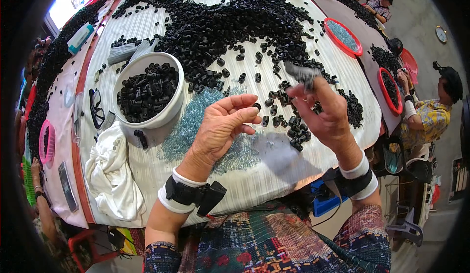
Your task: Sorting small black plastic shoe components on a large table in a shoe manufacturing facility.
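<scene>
Glossy black plastic parts [220, 30]

Black pieces [235, 24] and bluish bits [188, 121] are too many to count. There is one white bowl [169, 118], one pair of eyeglasses [97, 112], one wall clock [441, 34].

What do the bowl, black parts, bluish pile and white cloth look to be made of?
Bowl: likely plastic, off-white, smooth with a rounded rim.
Black parts: probably moulded plastic, from their uniform black and small glints.
Bluish pile: metal or clear plastic; the pieces glint but are too tiny to settle it.
White cloth: matte fabric, given its soft folds.
</scene>
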`<state>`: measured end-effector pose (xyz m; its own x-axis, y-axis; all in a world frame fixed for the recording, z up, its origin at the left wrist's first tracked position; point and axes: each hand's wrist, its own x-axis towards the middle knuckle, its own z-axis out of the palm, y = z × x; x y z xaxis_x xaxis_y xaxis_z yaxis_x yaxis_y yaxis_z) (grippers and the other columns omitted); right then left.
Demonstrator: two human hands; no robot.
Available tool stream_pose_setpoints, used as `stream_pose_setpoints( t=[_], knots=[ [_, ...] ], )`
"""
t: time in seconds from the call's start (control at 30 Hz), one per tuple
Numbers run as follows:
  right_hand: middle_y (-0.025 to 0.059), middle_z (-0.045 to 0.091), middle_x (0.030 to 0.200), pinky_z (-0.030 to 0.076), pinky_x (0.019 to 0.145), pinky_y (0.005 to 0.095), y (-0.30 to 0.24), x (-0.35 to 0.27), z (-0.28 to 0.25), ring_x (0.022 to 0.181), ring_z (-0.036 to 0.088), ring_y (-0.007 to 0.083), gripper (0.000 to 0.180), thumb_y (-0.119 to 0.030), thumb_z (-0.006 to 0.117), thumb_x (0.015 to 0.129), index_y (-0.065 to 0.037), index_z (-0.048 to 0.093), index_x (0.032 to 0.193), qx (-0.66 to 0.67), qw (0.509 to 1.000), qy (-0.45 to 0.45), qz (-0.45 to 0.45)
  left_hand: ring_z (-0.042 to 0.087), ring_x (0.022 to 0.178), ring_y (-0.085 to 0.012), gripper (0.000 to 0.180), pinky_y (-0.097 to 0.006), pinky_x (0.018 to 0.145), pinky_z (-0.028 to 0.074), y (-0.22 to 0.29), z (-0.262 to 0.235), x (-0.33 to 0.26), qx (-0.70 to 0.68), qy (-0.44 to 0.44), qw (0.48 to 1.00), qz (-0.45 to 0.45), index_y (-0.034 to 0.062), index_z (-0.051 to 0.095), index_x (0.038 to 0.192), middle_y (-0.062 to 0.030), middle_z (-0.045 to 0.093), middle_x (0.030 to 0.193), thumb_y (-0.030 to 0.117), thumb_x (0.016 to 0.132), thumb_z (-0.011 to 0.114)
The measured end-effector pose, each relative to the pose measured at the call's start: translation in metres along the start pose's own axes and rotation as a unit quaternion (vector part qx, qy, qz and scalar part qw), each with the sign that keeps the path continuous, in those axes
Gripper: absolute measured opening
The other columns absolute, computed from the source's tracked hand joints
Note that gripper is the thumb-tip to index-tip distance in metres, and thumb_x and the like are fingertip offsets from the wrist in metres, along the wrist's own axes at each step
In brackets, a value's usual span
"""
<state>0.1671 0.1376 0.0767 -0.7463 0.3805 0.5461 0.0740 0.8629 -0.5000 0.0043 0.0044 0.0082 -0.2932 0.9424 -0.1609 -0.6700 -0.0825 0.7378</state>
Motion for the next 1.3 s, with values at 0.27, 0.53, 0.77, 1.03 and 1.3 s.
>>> stream_pose_setpoints(
  t=[0.27, 0.53, 0.77, 1.03, 1.3],
  knots=[
    [0.0133, 0.058, 0.082, 0.049, 0.065, 0.0379, 0.005, -0.065, 0.023, 0.073, 0.056, 0.0304, 0.027, 0.003, 0.063, 0.069, 0.0, 0.054, 0.094, -0.04, 0.992, -0.121, 0.006, 0.067, 0.081, -0.0178, 0.024, -0.023, 0.057, 0.056, -0.001, 0.0, 0.001, 0.009, 0.007, 1.0, 0.002, -0.0023, 0.061, 0.108, -0.0109, 0.066, 0.094, 0.002, 0.084, 0.064],
    [0.0099, 0.052, 0.075, 0.047, 0.062, 0.0337, 0.0, -0.071, 0.049, 0.072, 0.055, 0.026, 0.017, -0.002, 0.06, 0.068, -0.005, 0.053, 0.083, -0.132, 0.98, -0.14, -0.055, 0.068, 0.081, -0.0185, 0.023, -0.024, 0.057, 0.057, -0.003, -0.002, 0.002, 0.001, 0.001, 1.0, 0.002, -0.0014, 0.06, 0.107, -0.0115, 0.066, 0.097, 0.003, 0.085, 0.063],
    [0.0123, 0.054, 0.08, 0.048, 0.053, 0.0337, 0.003, -0.06, 0.032, 0.062, 0.057, 0.0261, 0.023, 0.005, 0.063, 0.071, 0.0, 0.054, 0.092, -0.003, 0.999, -0.032, 0.023, 0.068, 0.08, -0.0178, 0.022, -0.025, 0.059, 0.057, -0.006, 0.002, 0.001, 0.055, -0.018, 0.998, 0.004, -0.0011, 0.06, 0.107, -0.0121, 0.066, 0.097, 0.004, 0.086, 0.062],
    [0.0122, 0.055, 0.078, 0.047, 0.054, 0.032, -0.015, -0.013, 0.015, 0.063, 0.058, 0.0246, 0.021, 0.009, 0.063, 0.073, 0.0, 0.055, 0.09, 0.043, 0.998, -0.034, 0.005, 0.066, 0.077, -0.0137, 0.018, -0.025, 0.063, 0.054, -0.005, 0.012, -0.006, 0.129, -0.023, 0.991, 0.032, -0.001, 0.064, 0.099, -0.0083, 0.068, 0.087, 0.007, 0.083, 0.068],
    [0.0145, 0.058, 0.081, 0.05, 0.064, 0.0366, -0.018, -0.005, 0.021, 0.078, 0.059, 0.0317, 0.023, 0.009, 0.063, 0.069, 0.001, 0.056, 0.09, -0.019, 0.996, -0.051, -0.072, 0.065, 0.075, -0.0125, 0.016, -0.024, 0.062, 0.054, -0.004, 0.014, -0.007, 0.173, 0.001, 0.983, 0.068, -0.0018, 0.064, 0.095, -0.0075, 0.068, 0.084, 0.002, 0.08, 0.069]
  ],
)
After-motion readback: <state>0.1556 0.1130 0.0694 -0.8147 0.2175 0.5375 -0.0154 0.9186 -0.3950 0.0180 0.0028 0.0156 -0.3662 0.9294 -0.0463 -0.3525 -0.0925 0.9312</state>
